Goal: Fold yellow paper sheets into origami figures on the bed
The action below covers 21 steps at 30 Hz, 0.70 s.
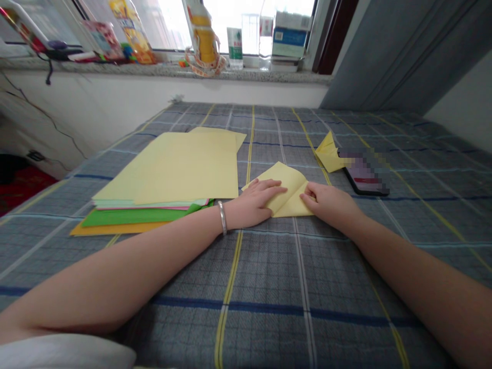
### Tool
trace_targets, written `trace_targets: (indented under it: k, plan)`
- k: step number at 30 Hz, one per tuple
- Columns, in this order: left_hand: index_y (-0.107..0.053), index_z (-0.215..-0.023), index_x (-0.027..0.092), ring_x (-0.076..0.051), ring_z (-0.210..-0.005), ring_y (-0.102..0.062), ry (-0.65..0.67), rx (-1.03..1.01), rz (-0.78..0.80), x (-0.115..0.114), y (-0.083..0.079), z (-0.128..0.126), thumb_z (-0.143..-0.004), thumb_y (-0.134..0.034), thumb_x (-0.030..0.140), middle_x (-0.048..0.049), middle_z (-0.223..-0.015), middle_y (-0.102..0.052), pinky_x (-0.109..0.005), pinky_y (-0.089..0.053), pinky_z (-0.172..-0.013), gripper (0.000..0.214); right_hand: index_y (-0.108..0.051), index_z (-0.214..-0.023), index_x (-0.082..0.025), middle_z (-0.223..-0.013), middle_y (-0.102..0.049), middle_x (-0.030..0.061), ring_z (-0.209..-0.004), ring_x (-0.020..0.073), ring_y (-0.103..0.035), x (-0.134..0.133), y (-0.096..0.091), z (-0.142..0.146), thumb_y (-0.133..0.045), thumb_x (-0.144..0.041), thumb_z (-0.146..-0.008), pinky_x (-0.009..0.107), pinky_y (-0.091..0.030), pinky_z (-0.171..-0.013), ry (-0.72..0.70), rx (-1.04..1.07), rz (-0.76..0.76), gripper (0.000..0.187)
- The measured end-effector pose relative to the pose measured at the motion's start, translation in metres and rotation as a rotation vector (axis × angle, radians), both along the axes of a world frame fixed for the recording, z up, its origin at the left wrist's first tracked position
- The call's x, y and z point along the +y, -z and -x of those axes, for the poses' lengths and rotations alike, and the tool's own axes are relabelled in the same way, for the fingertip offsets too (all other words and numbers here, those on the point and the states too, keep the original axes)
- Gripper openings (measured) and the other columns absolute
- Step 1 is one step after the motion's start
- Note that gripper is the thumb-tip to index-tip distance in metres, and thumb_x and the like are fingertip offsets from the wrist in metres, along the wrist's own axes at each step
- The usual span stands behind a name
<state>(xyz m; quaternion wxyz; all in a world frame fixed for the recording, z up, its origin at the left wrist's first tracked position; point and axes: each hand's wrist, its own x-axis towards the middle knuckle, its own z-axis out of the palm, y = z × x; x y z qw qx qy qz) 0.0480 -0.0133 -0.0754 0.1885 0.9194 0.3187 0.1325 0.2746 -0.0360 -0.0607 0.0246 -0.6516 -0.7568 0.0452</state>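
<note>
A partly folded sheet of yellow paper [285, 176] lies on the plaid cloth in front of me, with a bent flap running across its middle. My left hand [258, 202] rests flat on its left part, fingers spread, and a silver bangle circles that wrist. At the paper's right corner, my right hand [326, 201] pinches the edge between thumb and curled fingers. Left of my hands is a stack of coloured paper [184, 164], pale yellow on top with green and orange sheets below. A folded yellow paper piece [329, 155] stands beyond my right hand.
A phone [365, 174], partly blurred out, lies right of the folded piece. The plaid cloth [265, 287] covers the whole surface. Along the windowsill [154, 66] stand bottles, boxes and packets. A grey curtain [392, 56] hangs at the right.
</note>
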Motion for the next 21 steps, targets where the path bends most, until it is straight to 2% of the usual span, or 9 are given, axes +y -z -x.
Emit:
trace_targets:
  k: [4,7,11,15,21]
  plan:
    - [-0.047,-0.133,0.021,-0.020,-0.135,-0.038,0.010,-0.112,-0.010,0.0006,-0.0011,-0.0010,-0.080,-0.041,0.007,-0.0067,-0.141,-0.049,-0.045,-0.027,-0.116,0.055,-0.057,-0.083,-0.021,-0.079,-0.067,0.0050,-0.068,0.0187,-0.054,0.0004,0.0011,-0.0012,-0.037,-0.041,-0.091,0.029,-0.026,-0.054,0.001,0.009,-0.009,0.029]
    - [-0.052,-0.128,0.020,-0.020,-0.131,-0.043,0.030,-0.156,-0.076,-0.0009,-0.0009,-0.0030,-0.089,-0.043,0.014,-0.0067,-0.136,-0.053,-0.044,-0.032,-0.113,0.040,-0.057,-0.083,-0.021,-0.078,-0.066,0.0044,-0.067,0.0181,-0.054,0.0006,0.0013,-0.0012,-0.038,-0.042,-0.090,0.029,-0.025,-0.053,0.008,0.017,-0.010,0.029]
    - [-0.058,-0.122,0.018,-0.023,-0.126,-0.047,0.068,-0.119,-0.195,-0.0041,-0.0007,-0.0051,-0.091,-0.055,0.026,-0.0083,-0.133,-0.055,-0.044,-0.036,-0.110,0.032,-0.058,-0.084,-0.021,-0.078,-0.066,0.0050,-0.068,0.0180,-0.054,-0.0001,0.0002,-0.0002,-0.038,-0.042,-0.090,0.028,-0.026,-0.054,0.030,0.031,-0.004,0.029]
    - [-0.064,-0.109,0.018,-0.020,-0.117,-0.055,0.084,-0.072,-0.247,-0.0052,0.0016,-0.0072,-0.091,-0.054,0.022,-0.0065,-0.124,-0.061,-0.039,-0.042,-0.105,0.020,-0.058,-0.084,-0.021,-0.077,-0.066,0.0052,-0.069,0.0184,-0.055,-0.0006,0.0004,0.0006,-0.040,-0.043,-0.089,0.028,-0.027,-0.054,0.055,0.033,-0.010,0.029]
    - [-0.062,-0.118,0.017,-0.020,-0.118,-0.054,0.142,-0.039,-0.318,-0.0036,0.0064,-0.0096,-0.095,-0.045,0.019,-0.0019,-0.128,-0.062,-0.038,-0.041,-0.108,0.028,-0.059,-0.083,-0.022,-0.076,-0.067,0.0042,-0.067,0.0186,-0.055,-0.0003,0.0021,0.0010,-0.042,-0.045,-0.088,0.028,-0.027,-0.053,0.094,0.034,-0.032,0.028]
